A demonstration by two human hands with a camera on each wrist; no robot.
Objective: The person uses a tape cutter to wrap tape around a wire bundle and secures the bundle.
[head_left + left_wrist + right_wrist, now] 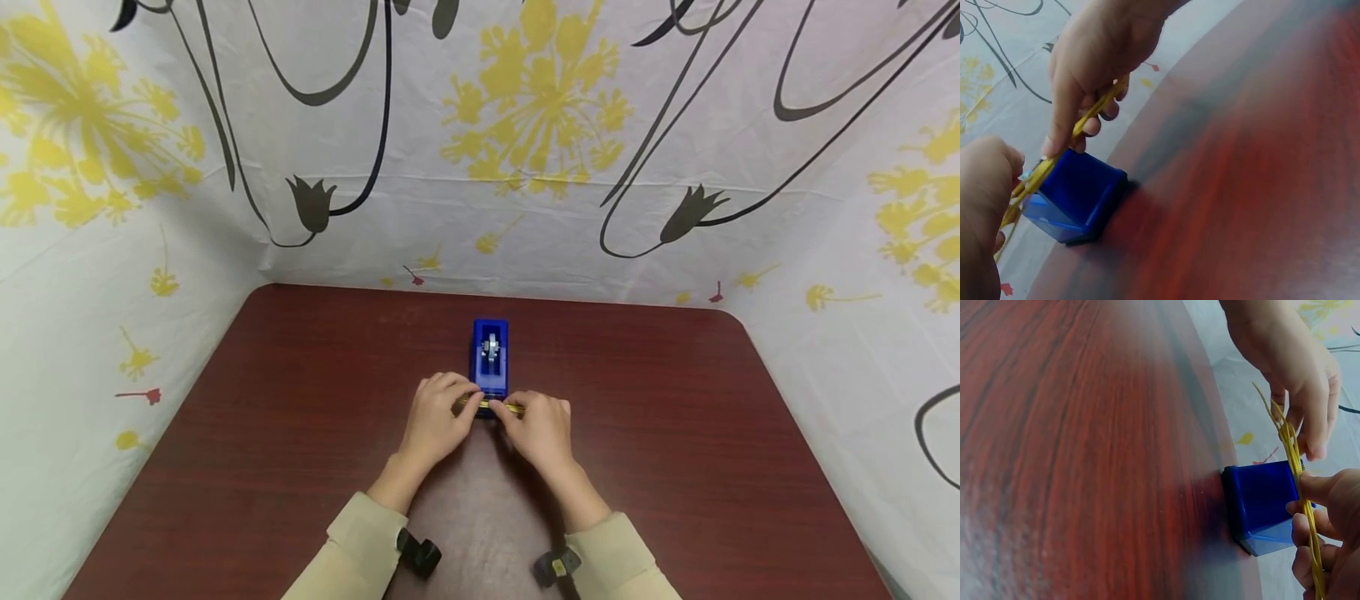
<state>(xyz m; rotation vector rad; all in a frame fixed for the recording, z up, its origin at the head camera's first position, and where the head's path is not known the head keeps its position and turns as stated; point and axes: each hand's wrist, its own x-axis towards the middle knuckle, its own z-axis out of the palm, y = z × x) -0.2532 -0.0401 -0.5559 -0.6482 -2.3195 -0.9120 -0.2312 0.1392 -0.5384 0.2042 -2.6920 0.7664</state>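
Note:
A bundle of thin yellow strands (514, 408) stretches between both hands, just over the near end of a blue tape dispenser (492, 383). My left hand (438, 419) holds one end of the bundle; in the left wrist view, the strands (1038, 178) run past its thumb and curled fingers, which partly hide them. The right hand (542, 427) pinches the other part between thumb and fingers, seen closely in the right wrist view, where loose ends of the strands (1272, 406) stick out near the left hand (1300, 372). A small pale roll (491, 348) sits in the dispenser.
The dispenser stands on a dark red-brown wooden table (322, 358) with rounded far corners. White cloth (420, 200) printed with yellow flowers and dark stems surrounds the far and side edges. Black wrist cameras (420, 554) are strapped at the beige sleeves (360, 542).

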